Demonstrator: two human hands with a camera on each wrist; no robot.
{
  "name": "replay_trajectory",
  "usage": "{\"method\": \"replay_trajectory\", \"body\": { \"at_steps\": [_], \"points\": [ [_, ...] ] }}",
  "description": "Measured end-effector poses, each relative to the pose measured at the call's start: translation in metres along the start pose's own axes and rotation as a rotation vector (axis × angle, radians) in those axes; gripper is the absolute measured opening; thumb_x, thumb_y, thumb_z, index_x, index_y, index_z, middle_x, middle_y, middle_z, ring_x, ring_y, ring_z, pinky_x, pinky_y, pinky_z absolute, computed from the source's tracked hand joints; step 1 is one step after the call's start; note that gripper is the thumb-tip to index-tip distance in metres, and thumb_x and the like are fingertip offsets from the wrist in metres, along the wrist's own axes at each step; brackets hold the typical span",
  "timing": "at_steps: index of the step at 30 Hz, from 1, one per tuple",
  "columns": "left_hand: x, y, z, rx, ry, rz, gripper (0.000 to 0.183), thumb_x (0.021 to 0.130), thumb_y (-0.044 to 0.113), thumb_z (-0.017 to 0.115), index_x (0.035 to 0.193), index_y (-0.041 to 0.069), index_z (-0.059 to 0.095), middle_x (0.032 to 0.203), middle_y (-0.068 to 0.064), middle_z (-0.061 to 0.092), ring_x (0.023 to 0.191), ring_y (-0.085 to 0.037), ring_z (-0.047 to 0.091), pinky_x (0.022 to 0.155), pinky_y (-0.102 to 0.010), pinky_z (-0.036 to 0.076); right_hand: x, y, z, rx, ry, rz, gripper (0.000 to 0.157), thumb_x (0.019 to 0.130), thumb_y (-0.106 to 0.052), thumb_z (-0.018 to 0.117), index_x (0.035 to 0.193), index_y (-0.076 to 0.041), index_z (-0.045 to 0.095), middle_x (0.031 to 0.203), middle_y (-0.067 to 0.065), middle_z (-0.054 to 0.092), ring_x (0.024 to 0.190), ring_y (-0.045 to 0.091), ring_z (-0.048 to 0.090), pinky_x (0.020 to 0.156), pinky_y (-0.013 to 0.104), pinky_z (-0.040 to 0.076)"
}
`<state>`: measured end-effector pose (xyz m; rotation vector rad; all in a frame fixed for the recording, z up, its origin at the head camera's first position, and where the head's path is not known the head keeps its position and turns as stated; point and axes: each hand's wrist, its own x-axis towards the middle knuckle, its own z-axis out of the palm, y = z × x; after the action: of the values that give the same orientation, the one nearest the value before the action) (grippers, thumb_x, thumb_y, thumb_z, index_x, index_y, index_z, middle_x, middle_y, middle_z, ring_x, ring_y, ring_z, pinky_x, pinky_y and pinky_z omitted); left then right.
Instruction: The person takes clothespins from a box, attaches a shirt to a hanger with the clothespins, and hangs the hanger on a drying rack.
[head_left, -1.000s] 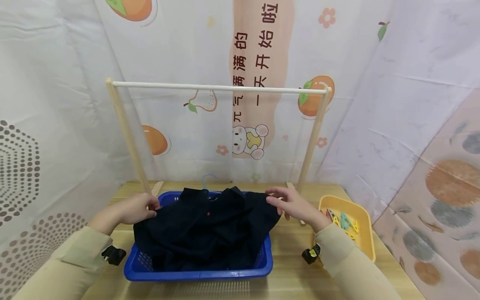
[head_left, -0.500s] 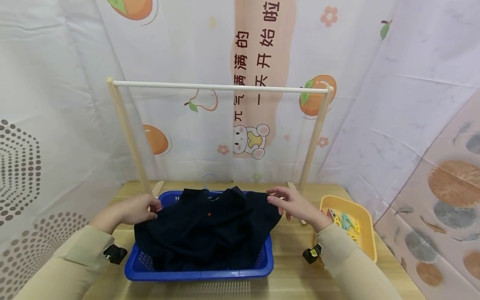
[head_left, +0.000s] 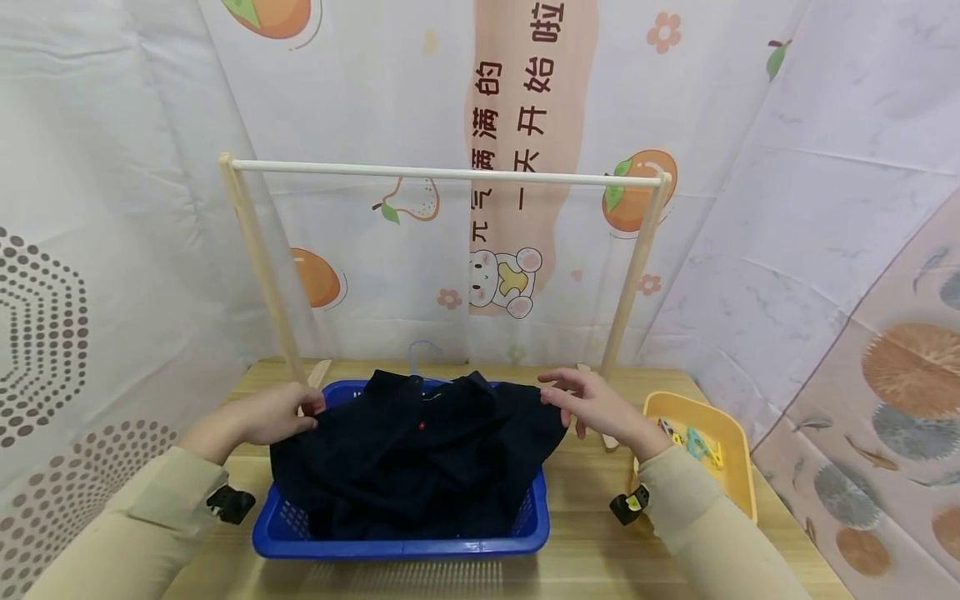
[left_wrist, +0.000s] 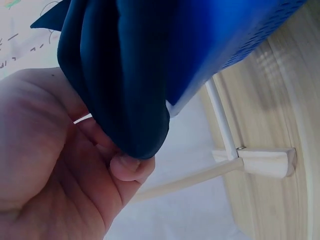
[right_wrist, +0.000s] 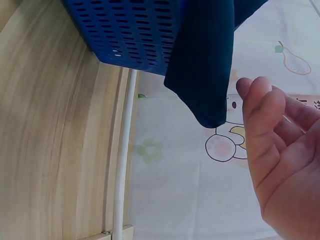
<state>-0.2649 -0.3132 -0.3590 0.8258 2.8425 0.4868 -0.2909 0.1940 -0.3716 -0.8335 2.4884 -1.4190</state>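
A dark navy shirt with a collar and a small red mark on its front lies spread over a blue plastic basket. From its neck rises the light blue hook of a hanger; the rest of that hanger is hidden under the cloth. My left hand pinches the shirt's left sleeve edge, and the left wrist view shows fingertips against the folded navy cloth. Beside the right sleeve, my right hand hovers with relaxed fingers. In the right wrist view a gap separates it from the sleeve.
Behind the basket stands a wooden rack with a white rail. A yellow tray holding several coloured clips sits at the right on the wooden table. Patterned curtains enclose the back and sides.
The head view has shifted slightly. Hands and shirt hold nearly the same places, with the left hand on the sleeve throughout and the right beside the other sleeve.
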Motion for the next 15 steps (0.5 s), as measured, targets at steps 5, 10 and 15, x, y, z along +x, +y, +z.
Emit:
{"method": "replay_trajectory", "body": {
  "at_steps": [5, 10, 15],
  "points": [
    [0.0014, -0.0017, -0.0034, 0.019, -0.004, 0.011, 0.012, 0.094, 0.006, 0.071, 0.086, 0.015, 0.068, 0.080, 0.008, 0.060, 0.074, -0.010, 0.054, 0.068, -0.037, 0.048, 0.0000, -0.0019, -0.0018, 0.008, 0.004, -0.001, 0.044, 0.106, -0.029, 0.058, 0.140, -0.001, 0.055, 0.113, 0.019, 0.070, 0.062, 0.021, 0.061, 0.047, 0.041, 0.053],
    [0.0021, -0.0025, -0.0041, 0.039, -0.017, 0.034, 0.019, 0.095, 0.006, 0.069, 0.082, 0.019, 0.068, 0.072, 0.011, 0.055, 0.064, -0.006, 0.047, 0.062, -0.032, 0.043, -0.0003, -0.0022, -0.0020, 0.000, 0.001, 0.016, 0.045, 0.106, -0.033, 0.057, 0.141, -0.005, 0.055, 0.115, 0.016, 0.071, 0.064, 0.023, 0.062, 0.048, 0.041, 0.054],
    [0.0015, 0.0000, -0.0026, 0.029, -0.016, 0.019, 0.026, 0.096, 0.006, 0.068, 0.075, 0.019, 0.058, 0.066, 0.010, 0.043, 0.059, -0.006, 0.039, 0.060, -0.029, 0.037, -0.0008, -0.0032, -0.0019, -0.006, -0.007, 0.021, 0.046, 0.106, -0.034, 0.057, 0.142, -0.005, 0.055, 0.116, 0.017, 0.070, 0.065, 0.026, 0.062, 0.048, 0.040, 0.054]
  ]
}}
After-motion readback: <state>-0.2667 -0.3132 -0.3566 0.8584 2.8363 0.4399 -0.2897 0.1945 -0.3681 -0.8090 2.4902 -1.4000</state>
